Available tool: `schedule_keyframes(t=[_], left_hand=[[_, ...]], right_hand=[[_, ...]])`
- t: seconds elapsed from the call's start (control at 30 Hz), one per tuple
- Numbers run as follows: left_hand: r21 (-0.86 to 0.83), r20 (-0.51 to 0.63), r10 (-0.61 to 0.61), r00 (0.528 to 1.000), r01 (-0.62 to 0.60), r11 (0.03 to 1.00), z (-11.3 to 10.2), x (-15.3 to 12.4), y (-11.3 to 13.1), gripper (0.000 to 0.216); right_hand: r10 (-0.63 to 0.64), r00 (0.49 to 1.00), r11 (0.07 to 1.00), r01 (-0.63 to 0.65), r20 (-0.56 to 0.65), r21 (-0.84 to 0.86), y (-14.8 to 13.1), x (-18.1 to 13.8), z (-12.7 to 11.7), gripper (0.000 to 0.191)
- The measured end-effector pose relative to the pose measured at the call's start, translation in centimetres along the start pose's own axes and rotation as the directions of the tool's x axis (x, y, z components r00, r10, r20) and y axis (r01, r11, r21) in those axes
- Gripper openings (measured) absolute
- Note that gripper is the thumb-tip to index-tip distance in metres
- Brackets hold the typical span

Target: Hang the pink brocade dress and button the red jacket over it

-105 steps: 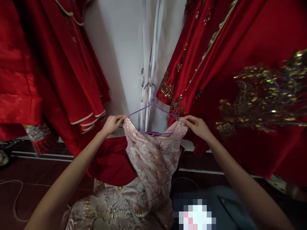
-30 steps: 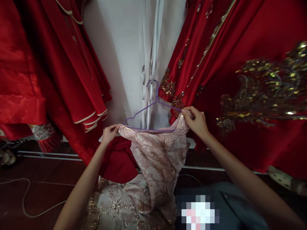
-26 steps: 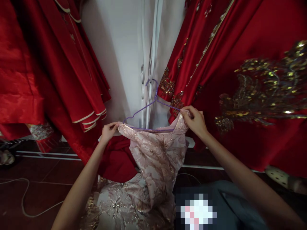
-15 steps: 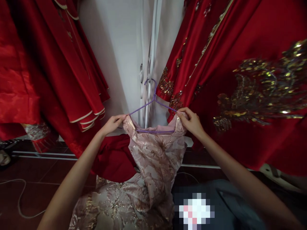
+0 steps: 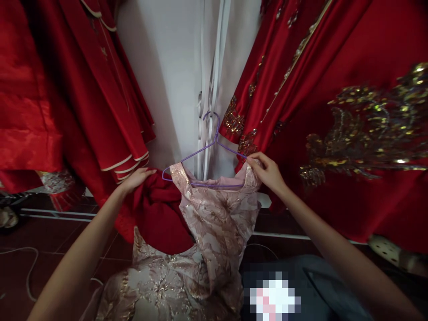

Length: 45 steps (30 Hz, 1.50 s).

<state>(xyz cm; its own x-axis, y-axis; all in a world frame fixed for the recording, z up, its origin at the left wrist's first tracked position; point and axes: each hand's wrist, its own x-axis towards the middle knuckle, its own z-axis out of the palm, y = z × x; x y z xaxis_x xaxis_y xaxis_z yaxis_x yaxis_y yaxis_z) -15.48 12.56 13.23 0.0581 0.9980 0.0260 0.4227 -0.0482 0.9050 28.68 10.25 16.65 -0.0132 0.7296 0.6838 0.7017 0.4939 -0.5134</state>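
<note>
A pale pink dress [image 5: 220,218] with gold floral patterning hangs by its shoulders on a purple hanger [image 5: 200,153], its skirt spreading toward me at the bottom. My right hand [image 5: 266,171] pinches the dress's right shoulder strap against the hanger's end. At the left, my left hand [image 5: 137,179] is closed on the upper edge of a dark red cloth [image 5: 160,218], which drapes beside the bodice and over part of the skirt. The hanger's left end pokes out bare past the left strap.
Red garments with cream trim [image 5: 100,111] hang at the left. More red garments with gold sequins [image 5: 364,129] hang at the right. White bars [image 5: 217,53] stand behind the hanger. A pale perforated shoe [image 5: 384,249] and a cable [image 5: 31,267] lie low down.
My left hand has left the dress's left strap, moved left and down, and taken hold of the red cloth, raising its edge. My right hand keeps its grip.
</note>
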Motion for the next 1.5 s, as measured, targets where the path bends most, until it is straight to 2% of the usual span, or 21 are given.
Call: schedule_keyframes(t=[0.1,0.17,0.23,0.3,0.37,0.43,0.5,0.57,0.67,0.73,0.83,0.93,0.97,1.0,1.1,1.17,1.27,1.3,1.33,1.4,1.5], left_hand=[[0.193,-0.17,0.064,0.983,-0.031,0.981,2.4,2.3,6.1,0.025],[0.331,-0.139,0.213,0.967,-0.158,0.93,4.7,3.1,9.7,0.025],[0.419,-0.07,0.385,0.92,-0.323,0.849,7.3,2.8,12.2,0.025],[0.441,-0.037,0.504,0.863,-0.438,0.784,9.3,1.8,13.6,0.024],[0.445,0.012,0.565,0.825,-0.511,0.736,10.3,0.8,14.0,0.025],[0.458,0.06,0.583,0.81,-0.541,0.705,9.8,0.1,14.1,0.026],[0.446,0.141,0.529,0.837,-0.531,0.721,8.2,-0.1,14.1,0.027],[0.382,0.275,0.394,0.877,-0.476,0.792,6.3,-0.1,14.2,0.028],[0.247,0.405,0.214,0.889,-0.332,0.91,4.3,0.0,14.3,0.03],[0.138,0.378,0.18,0.908,-0.248,0.959,3.9,-0.1,13.8,0.031],[-0.061,0.348,0.121,0.93,-0.106,0.992,4.4,-0.2,12.6,0.034],[-0.22,0.328,0.094,0.94,-0.021,0.975,5.4,0.0,11.3,0.033],[-0.245,0.302,0.1,0.948,-0.024,0.969,5.6,0.1,11.0,0.031],[-0.253,0.27,0.112,0.956,-0.041,0.967,5.8,0.2,10.8,0.03],[-0.215,0.238,0.159,0.958,-0.108,0.971,5.8,0.4,10.4,0.03],[-0.193,0.262,0.19,0.946,-0.142,0.971,5.9,0.6,10.2,0.031],[-0.2,0.235,0.233,0.944,-0.188,0.962,6.3,0.9,10.0,0.033],[-0.209,0.206,0.252,0.945,-0.209,0.955,6.6,1.0,10.0,0.033],[-0.221,0.175,0.273,0.946,-0.233,0.947,6.9,1.0,9.9,0.033],[-0.248,0.127,0.306,0.944,-0.268,0.931,7.5,1.1,9.7,0.033],[-0.286,0.122,0.315,0.941,-0.27,0.919,8.3,1.2,9.5,0.033]], right_hand=[[0.001,1.0,1.0,-0.001,0.0,-0.005,-0.6,-0.1,-0.4,0.025],[0.013,0.999,1.0,-0.013,0.029,0.007,-1.1,-0.3,-0.9,0.025],[0.026,0.997,0.999,-0.028,0.067,0.023,-1.8,-0.6,-1.4,0.025],[0.024,0.994,0.999,-0.028,0.109,0.031,-2.3,-0.8,-1.8,0.024],[0.009,0.988,0.999,-0.015,0.155,0.037,-2.6,-0.7,-2.1,0.024],[0.005,0.973,0.998,-0.02,0.229,0.06,-2.7,0.1,-2.4,0.027],[0.028,0.937,0.993,-0.066,0.348,0.095,-2.5,1.4,-2.5,0.033],[0.055,0.866,0.986,-0.124,0.498,0.107,-2.4,3.1,-2.3,0.042],[0.072,0.706,0.98,-0.181,0.704,0.082,-3.2,5.2,-1.0,0.048],[0.028,0.591,0.969,-0.213,0.806,0.123,-4.4,5.9,0.4,0.042],[-0.101,0.437,0.911,-0.32,0.894,0.259,-6.1,6.1,2.8,0.031],[-0.146,0.268,0.855,-0.45,0.952,0.258,-6.4,5.8,5.0,0.036],[-0.149,0.232,0.85,-0.467,0.961,0.245,-6.2,5.8,5.6,0.036],[-0.152,0.221,0.852,-0.465,0.963,0.241,-5.8,5.7,6.1,0.035],[-0.16,0.293,0.874,-0.401,0.943,0.273,-4.8,5.7,6.9,0.03],[-0.152,0.391,0.904,-0.315,0.908,0.288,-4.4,5.9,7.1,0.03],[-0.14,0.678,0.983,0.01,0.722,0.182,-4.3,6.5,6.8,0.031],[-0.154,0.76,0.988,0.116,0.632,0.102,-4.3,6.8,6.5,0.031],[-0.17,0.818,0.982,0.189,0.55,0.023,-4.2,7.2,6.1,0.032],[-0.176,0.872,0.969,0.236,0.457,-0.076,-3.7,8.0,4.7,0.036],[-0.083,0.91,0.936,0.211,0.406,-0.283,-2.5,9.3,1.2,0.037]])
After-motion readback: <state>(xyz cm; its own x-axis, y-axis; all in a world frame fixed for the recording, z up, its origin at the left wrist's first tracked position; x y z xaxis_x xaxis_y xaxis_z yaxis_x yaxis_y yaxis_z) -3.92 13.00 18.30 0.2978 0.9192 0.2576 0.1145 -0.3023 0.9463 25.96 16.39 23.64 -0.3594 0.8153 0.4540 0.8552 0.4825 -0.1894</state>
